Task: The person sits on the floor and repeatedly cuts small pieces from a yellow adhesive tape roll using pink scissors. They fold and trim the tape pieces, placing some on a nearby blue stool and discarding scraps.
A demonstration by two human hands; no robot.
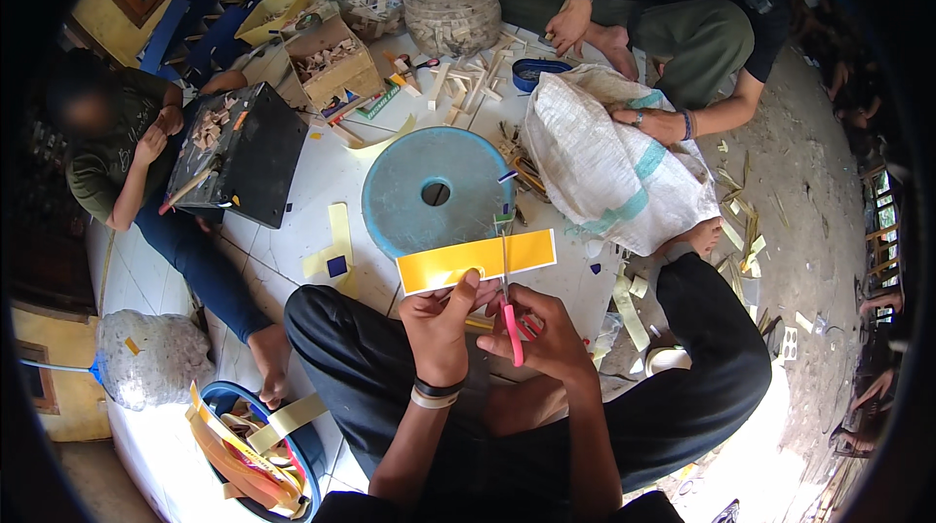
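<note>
Your right hand (pixel 554 333) partly hides the handles of the scissors (pixel 508 309); the lower edge cuts off your arms (pixel 594 445); the left co-worker's face (pixel 93 114) is blurred.

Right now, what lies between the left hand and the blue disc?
In the head view, the yellow strip lies between the left hand and the blue disc, overlapping the disc's near rim.

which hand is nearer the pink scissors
Right: the right hand holds the scissors by their handles; the left hand is left of them, gripping the yellow strip.
</note>
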